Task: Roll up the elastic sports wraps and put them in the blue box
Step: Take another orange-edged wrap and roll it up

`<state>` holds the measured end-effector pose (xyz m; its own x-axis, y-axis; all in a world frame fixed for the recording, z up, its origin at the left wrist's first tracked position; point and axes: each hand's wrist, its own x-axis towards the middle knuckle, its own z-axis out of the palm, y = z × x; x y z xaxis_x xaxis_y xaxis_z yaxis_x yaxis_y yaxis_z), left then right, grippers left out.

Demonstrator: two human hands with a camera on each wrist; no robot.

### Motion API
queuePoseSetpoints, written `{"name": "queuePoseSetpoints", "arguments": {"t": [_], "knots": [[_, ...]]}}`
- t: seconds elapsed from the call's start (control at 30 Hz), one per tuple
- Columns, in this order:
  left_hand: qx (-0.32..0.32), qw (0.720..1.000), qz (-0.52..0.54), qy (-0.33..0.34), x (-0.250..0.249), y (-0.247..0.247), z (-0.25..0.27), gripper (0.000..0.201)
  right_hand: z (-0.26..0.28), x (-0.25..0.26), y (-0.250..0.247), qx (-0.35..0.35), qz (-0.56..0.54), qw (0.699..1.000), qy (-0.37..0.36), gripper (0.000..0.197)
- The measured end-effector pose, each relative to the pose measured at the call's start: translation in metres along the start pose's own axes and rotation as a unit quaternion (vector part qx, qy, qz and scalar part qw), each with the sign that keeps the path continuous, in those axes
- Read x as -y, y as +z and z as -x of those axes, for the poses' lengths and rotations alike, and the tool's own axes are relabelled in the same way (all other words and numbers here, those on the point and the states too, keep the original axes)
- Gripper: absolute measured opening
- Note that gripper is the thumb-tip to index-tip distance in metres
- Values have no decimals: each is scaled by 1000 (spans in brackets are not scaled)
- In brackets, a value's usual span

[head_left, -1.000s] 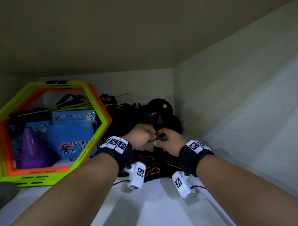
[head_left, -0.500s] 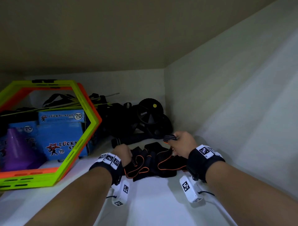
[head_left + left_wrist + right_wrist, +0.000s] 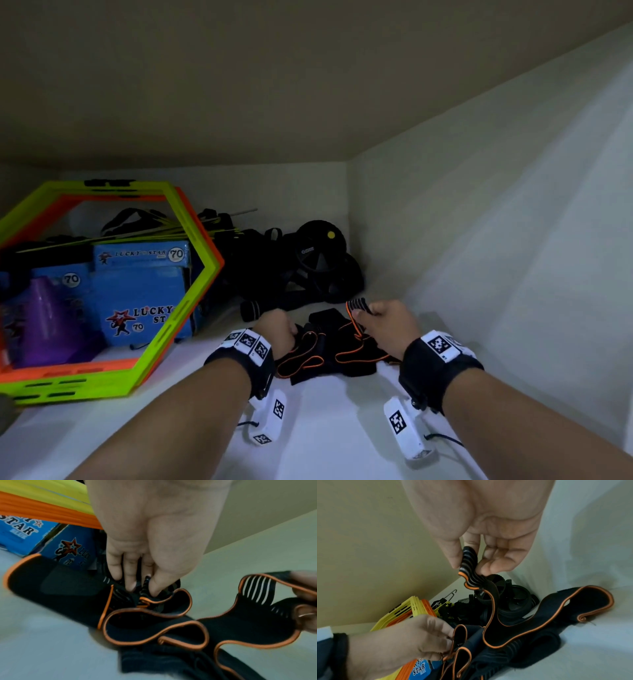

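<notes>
Black elastic sports wraps with orange edging [image 3: 329,353] lie in a loose tangle on the white shelf [image 3: 325,428]. My left hand [image 3: 279,330] pinches a fold of the tangle [image 3: 144,588] between thumb and fingers, down at the shelf. My right hand [image 3: 380,318] pinches the striped end of one wrap [image 3: 469,559] and holds it raised above the pile. The strap runs down from that end into the pile [image 3: 491,622]. Blue boxes [image 3: 140,294] printed Lucky Star stand at the left, behind the hexagon frames.
Green and orange hexagon frames [image 3: 178,329] lean at the left in front of the boxes, with a purple cone [image 3: 44,318] behind them. Black wheels and straps [image 3: 318,260] fill the back corner. A white wall [image 3: 496,257] closes the right side.
My hands have parted from a joint hold in front of the black gear. The left dropped to the pile; the right drew the striped end to the right.
</notes>
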<state>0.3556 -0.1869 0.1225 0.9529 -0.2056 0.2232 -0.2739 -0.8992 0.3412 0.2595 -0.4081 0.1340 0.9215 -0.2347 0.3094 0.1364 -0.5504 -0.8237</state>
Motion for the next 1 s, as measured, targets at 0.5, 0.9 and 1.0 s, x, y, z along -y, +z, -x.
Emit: {"name": "queuePoseSetpoints", "arguments": {"t": [0.5,0.9,1.0], "knots": [[-142,911,339,190,-3,-144,95,42,45,130,-16,-70,-226,961,-142,13],[-41,827,542,145,7,-121,170,30,127,134,43,42,-224,971,-78,23],[-51,815,566,116,9,-114,175,32,142,128,47,17,-250,966,-71,11]]}}
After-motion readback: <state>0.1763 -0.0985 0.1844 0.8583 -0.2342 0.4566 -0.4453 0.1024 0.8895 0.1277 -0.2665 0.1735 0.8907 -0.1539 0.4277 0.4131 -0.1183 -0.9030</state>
